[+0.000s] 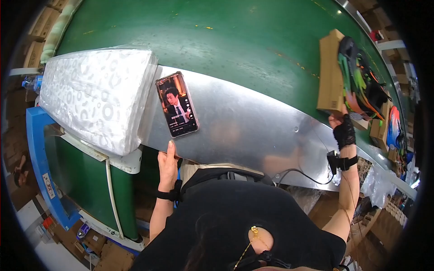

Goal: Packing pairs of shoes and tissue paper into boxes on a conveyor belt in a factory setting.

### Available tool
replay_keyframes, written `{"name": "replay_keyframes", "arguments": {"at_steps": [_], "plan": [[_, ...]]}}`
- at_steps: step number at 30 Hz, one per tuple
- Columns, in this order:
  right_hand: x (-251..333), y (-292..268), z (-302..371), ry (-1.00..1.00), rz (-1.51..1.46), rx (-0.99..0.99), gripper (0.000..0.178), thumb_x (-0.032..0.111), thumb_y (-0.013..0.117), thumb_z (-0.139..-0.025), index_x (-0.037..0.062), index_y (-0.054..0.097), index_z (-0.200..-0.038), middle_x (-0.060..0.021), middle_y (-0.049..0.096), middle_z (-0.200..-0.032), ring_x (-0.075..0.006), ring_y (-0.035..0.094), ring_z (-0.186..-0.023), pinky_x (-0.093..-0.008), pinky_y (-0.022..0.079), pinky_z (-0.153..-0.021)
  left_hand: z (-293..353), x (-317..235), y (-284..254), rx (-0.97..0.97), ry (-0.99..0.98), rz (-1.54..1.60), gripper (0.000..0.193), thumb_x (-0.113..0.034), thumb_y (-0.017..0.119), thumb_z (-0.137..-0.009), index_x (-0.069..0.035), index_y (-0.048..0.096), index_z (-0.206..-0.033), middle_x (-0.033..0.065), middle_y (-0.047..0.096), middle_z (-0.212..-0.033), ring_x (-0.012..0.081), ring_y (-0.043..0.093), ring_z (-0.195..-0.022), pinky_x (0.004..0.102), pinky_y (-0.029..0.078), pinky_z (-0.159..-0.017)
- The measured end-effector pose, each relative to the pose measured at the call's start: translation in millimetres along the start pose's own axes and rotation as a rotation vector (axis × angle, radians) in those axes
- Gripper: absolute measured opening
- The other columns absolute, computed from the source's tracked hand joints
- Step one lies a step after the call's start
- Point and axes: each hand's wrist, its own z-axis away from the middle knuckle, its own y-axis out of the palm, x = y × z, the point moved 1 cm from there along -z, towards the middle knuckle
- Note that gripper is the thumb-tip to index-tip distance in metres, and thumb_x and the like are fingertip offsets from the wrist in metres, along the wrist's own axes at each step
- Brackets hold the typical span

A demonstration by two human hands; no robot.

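Observation:
My right hand [343, 128], in a black fingerless glove, is closed on the near end of a brown cardboard box [329, 81] at the far right. Black shoes [361, 77] with green and orange parts lie against the box's right side; whether they sit inside it I cannot tell. At the near edge of the metal tabletop [239, 117], my left hand [168, 165] has its thumb on top and its other fingers curled, partly hidden, around the edge. Just beyond that thumb lies a phone [177, 105] playing a video. Both wrists wear black straps.
A plastic-wrapped stack of white patterned sheets [97, 97] stands left of the phone. Beyond the metal runs a green belt [226, 40]. A blue frame [40, 167] is at left. More boxed colourful shoes [393, 128] sit far right. A black cable [300, 174] runs to my right wrist.

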Motion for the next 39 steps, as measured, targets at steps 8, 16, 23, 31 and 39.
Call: {"name": "replay_keyframes", "arguments": {"at_steps": [8, 16, 23, 31, 39], "plan": [[-20.8, 166.8, 115.0, -0.201, 0.862, 0.113, 0.032, 0.010, 0.056, -0.083, -0.0013, 0.051, -0.112, -0.0117, 0.060, -0.092, -0.0181, 0.059, -0.083, -0.0262, 0.046, -0.071, -2.7, 3.0, -4.4, 0.025, 0.009, -0.010, 0.041, -0.034, 0.051, -0.087, 0.000, 0.046, -0.109, 0.0058, 0.054, -0.097, 0.0124, 0.052, -0.082, 0.0284, 0.044, -0.073], [44.4, 186.6, 102.3, -1.166, 1.811, -0.124, 0.046, 0.022, 0.065, -0.074, 0.0058, 0.052, -0.115, -0.0156, 0.059, -0.099, -0.0272, 0.055, -0.095, -0.0325, 0.044, -0.082, 1.6, 3.0, -6.8, 0.050, 0.002, -0.062, 0.041, -0.035, 0.047, -0.089, -0.003, 0.044, -0.114, 0.0061, 0.053, -0.106, 0.0148, 0.052, -0.093, 0.0335, 0.042, -0.080], [60.2, 185.6, 87.4, -0.815, 1.494, 0.167, 0.049, 0.025, 0.068, -0.074, 0.0049, 0.051, -0.115, -0.0072, 0.059, -0.074, -0.0087, 0.054, -0.059, -0.0222, 0.043, -0.051, 0.1, 4.6, -4.8, 0.036, 0.036, -0.018, 0.046, -0.036, 0.051, -0.087, 0.001, 0.044, -0.113, 0.0086, 0.052, -0.103, 0.0150, 0.051, -0.089, 0.0307, 0.043, -0.077], [33.8, 193.2, 87.6, -0.930, 1.809, 0.009, 0.029, 0.032, 0.070, -0.068, 0.0054, 0.063, -0.077, -0.0110, 0.053, -0.068, -0.0250, 0.055, -0.058, -0.0330, 0.041, -0.049, 2.4, 5.4, -5.3, 0.014, 0.037, -0.014, 0.046, -0.037, 0.052, -0.086, 0.000, 0.044, -0.112, 0.0085, 0.052, -0.102, 0.0153, 0.052, -0.088, 0.0311, 0.043, -0.077], [-2.3, 181.8, 177.5, -1.332, 1.990, 0.523, 0.036, 0.027, 0.075, -0.047, 0.0075, 0.056, -0.071, -0.0119, 0.052, -0.074, -0.0322, 0.053, -0.071, -0.0392, 0.044, -0.060, -2.4, 4.4, -20.2, 0.044, 0.015, -0.391, 0.048, -0.042, 0.043, -0.089, 0.000, 0.043, -0.112, 0.0088, 0.053, -0.102, 0.0175, 0.055, -0.087, 0.0324, 0.048, -0.070]]}}
